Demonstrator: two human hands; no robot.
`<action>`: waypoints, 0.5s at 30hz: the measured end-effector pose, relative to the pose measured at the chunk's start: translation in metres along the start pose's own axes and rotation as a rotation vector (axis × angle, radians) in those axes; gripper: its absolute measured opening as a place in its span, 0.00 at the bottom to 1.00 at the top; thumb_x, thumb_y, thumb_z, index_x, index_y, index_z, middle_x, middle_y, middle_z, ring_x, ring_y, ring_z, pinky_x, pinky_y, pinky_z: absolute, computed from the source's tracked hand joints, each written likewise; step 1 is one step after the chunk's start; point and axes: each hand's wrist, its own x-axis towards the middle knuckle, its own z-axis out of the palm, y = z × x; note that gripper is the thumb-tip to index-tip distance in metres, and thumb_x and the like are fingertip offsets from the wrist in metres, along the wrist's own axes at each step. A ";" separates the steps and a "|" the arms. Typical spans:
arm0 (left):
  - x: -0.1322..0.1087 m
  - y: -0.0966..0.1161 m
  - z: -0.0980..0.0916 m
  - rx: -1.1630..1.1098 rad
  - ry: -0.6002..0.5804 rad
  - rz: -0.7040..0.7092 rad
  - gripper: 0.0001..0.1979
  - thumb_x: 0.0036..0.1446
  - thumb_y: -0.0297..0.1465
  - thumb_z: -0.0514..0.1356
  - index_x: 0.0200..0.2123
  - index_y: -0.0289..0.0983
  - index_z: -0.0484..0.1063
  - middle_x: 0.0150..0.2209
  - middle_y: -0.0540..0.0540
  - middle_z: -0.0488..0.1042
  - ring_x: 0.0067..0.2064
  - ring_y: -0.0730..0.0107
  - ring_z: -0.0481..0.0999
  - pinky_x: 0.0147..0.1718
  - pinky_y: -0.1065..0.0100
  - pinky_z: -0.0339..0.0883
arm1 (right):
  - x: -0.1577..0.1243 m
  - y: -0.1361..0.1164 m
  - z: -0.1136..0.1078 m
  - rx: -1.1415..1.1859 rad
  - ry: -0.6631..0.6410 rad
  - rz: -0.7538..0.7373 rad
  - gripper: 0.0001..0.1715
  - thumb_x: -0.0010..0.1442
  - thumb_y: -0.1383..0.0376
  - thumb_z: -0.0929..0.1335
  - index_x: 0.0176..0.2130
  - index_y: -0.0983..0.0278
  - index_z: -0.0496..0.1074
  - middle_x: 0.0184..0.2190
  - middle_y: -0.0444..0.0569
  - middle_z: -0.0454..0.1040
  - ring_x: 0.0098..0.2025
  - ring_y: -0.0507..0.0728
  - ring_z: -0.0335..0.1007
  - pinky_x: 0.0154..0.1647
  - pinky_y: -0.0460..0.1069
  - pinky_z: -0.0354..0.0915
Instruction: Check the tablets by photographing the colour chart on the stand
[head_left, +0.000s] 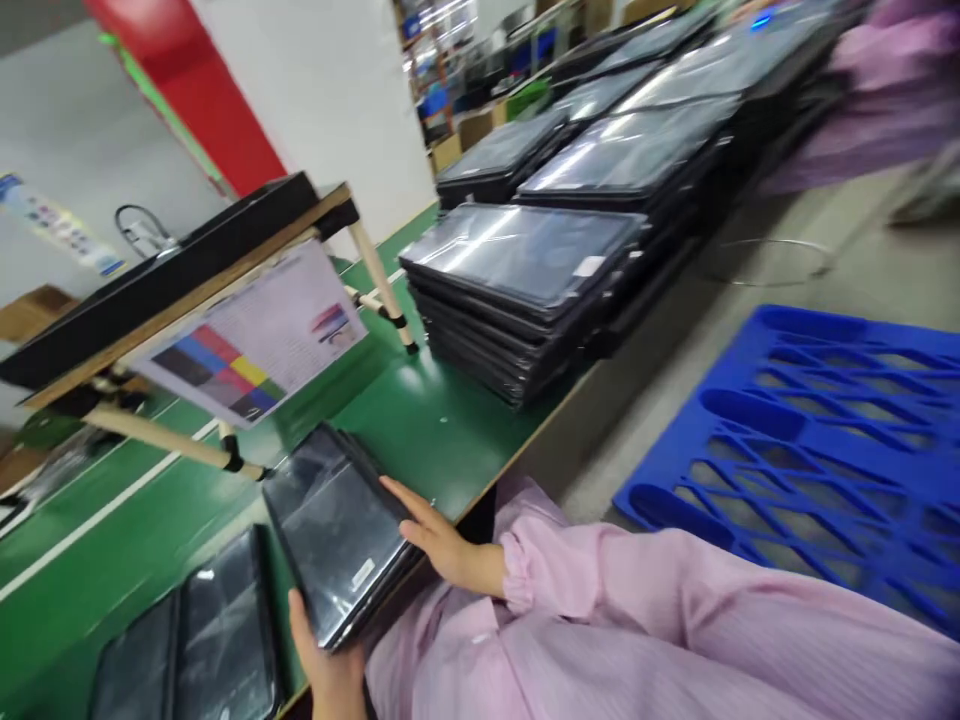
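Between my two hands is a small stack of flat black panels in clear plastic film, a white label near the lower edge of the top one. My left hand grips its near lower corner, thumb along the side and the other fingers hidden beneath. Against the opposite edge lies my right hand, its fingers stretched along the side of the stack. The stack sits tilted in view at the edge of the green table. Beside it on the left lie more black wrapped panels.
Tall piles of wrapped panels line the table toward the back right. A raised shelf on tube legs carries a printed colour sheet. A blue plastic pallet lies on the floor at right. Another person's pink sleeve shows top right.
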 end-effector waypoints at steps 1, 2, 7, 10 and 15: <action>0.011 -0.006 0.002 -0.069 0.094 0.021 0.25 0.61 0.53 0.55 0.57 0.52 0.71 0.47 0.50 0.80 0.51 0.55 0.80 0.49 0.54 0.76 | -0.001 0.003 -0.001 0.002 0.014 -0.010 0.47 0.66 0.37 0.60 0.73 0.56 0.51 0.74 0.52 0.49 0.76 0.63 0.42 0.75 0.63 0.38; 0.019 -0.010 0.004 -0.127 0.155 0.027 0.24 0.60 0.52 0.56 0.55 0.50 0.74 0.45 0.49 0.82 0.50 0.54 0.81 0.50 0.55 0.75 | -0.002 0.006 -0.001 -0.003 0.030 -0.027 0.44 0.67 0.39 0.60 0.72 0.56 0.53 0.73 0.52 0.52 0.75 0.63 0.45 0.75 0.63 0.40; 0.020 -0.018 0.014 -0.248 0.078 0.079 0.27 0.56 0.50 0.61 0.49 0.37 0.80 0.46 0.39 0.83 0.53 0.48 0.80 0.59 0.51 0.69 | -0.004 0.016 -0.003 -0.113 0.200 -0.142 0.32 0.69 0.47 0.59 0.65 0.59 0.65 0.63 0.56 0.66 0.66 0.64 0.60 0.69 0.62 0.54; 0.019 -0.020 0.014 -0.261 -0.009 0.174 0.29 0.53 0.51 0.65 0.53 0.41 0.78 0.51 0.42 0.81 0.57 0.44 0.78 0.62 0.47 0.66 | -0.001 0.019 0.001 -0.129 0.255 -0.173 0.34 0.69 0.46 0.57 0.63 0.63 0.64 0.61 0.59 0.66 0.64 0.66 0.62 0.67 0.64 0.55; 0.029 -0.029 0.001 -0.192 -0.082 0.223 0.31 0.58 0.52 0.59 0.63 0.50 0.70 0.53 0.49 0.80 0.63 0.46 0.73 0.63 0.46 0.64 | 0.002 0.017 0.000 -0.076 0.256 -0.101 0.36 0.66 0.44 0.59 0.63 0.62 0.64 0.60 0.60 0.66 0.62 0.69 0.63 0.63 0.64 0.58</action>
